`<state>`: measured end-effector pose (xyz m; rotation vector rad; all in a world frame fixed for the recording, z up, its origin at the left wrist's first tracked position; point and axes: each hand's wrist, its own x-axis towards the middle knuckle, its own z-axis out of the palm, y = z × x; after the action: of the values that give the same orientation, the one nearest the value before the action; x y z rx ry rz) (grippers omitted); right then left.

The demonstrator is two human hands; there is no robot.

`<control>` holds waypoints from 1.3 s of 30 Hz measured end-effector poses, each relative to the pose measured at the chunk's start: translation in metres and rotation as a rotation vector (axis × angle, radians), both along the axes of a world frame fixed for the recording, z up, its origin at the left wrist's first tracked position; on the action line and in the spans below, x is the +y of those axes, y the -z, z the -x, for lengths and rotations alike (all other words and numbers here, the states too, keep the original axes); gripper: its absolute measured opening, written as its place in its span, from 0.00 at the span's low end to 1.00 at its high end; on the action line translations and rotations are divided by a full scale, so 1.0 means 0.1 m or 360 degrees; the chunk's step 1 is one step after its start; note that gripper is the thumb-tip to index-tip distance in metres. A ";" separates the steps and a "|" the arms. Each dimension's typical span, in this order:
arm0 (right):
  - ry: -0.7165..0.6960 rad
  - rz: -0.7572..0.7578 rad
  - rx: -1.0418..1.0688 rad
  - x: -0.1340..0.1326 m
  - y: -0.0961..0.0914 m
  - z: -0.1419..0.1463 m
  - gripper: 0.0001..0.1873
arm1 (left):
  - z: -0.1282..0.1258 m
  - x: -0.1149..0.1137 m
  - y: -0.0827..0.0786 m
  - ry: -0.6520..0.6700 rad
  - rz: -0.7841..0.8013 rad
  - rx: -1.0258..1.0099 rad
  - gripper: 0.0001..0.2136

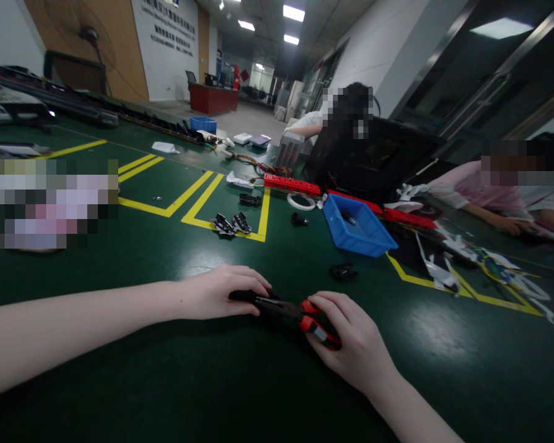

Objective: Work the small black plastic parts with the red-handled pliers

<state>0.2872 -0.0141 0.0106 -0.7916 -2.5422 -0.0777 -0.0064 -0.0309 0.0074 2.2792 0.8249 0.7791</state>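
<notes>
My right hand (351, 335) is closed around the red handles of a pair of long-nose pliers (300, 312), whose jaws point left. In my left hand (226, 292), fingers and thumb pinch a small black part (242, 296). The pliers' tips meet this part close to my left fingertips; whether they bite on it I cannot tell. Both hands are low over the green table (166, 363). Ahead of them lie black-and-silver pieces (224, 225), a black block (250, 200) and a small black piece (299, 219). Another black piece (344, 271) sits beyond my right hand.
A blue bin (362, 234) with a dark item inside stands ahead to the right, near a roll of white tape (301, 201). Behind are a red power strip (292, 183) and a large black case (373, 157). Two people sit across the table; cables and scraps lie right.
</notes>
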 end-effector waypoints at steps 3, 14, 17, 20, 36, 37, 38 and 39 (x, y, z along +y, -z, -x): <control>-0.0033 0.0002 -0.0024 0.01 0.00 0.00 0.17 | 0.01 0.01 -0.01 0.0029 0.0005 0.0027 0.11; -0.0135 -0.0063 -0.0019 0.01 -0.04 0.00 0.17 | 0.02 0.01 0.03 0.0115 -0.0033 0.0008 0.07; -0.0136 -0.0007 -0.0032 0.01 -0.06 0.01 0.18 | 0.03 0.01 0.03 0.0127 -0.0020 0.0042 0.07; -0.0150 0.0016 -0.0042 0.00 -0.08 0.02 0.20 | 0.03 0.02 0.03 0.0137 -0.0006 0.0090 0.07; -0.0234 -0.0095 -0.0034 0.10 0.01 -0.08 0.17 | 0.03 0.00 0.00 0.0143 -0.0018 0.0199 0.07; -0.0237 -0.0104 -0.0031 0.10 0.00 -0.08 0.17 | 0.03 0.00 0.00 0.0142 -0.0038 0.0206 0.07; -0.0242 -0.0114 -0.0031 0.09 -0.01 -0.07 0.17 | 0.03 0.00 0.00 0.0138 -0.0063 0.0211 0.07; -0.0245 -0.0122 -0.0038 0.09 -0.03 -0.06 0.17 | 0.03 0.01 0.00 0.0135 -0.0087 0.0218 0.08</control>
<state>0.2936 -0.0053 0.0133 -0.5669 -2.5963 -0.1343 -0.0090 -0.0302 0.0070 2.4207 0.7705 0.6201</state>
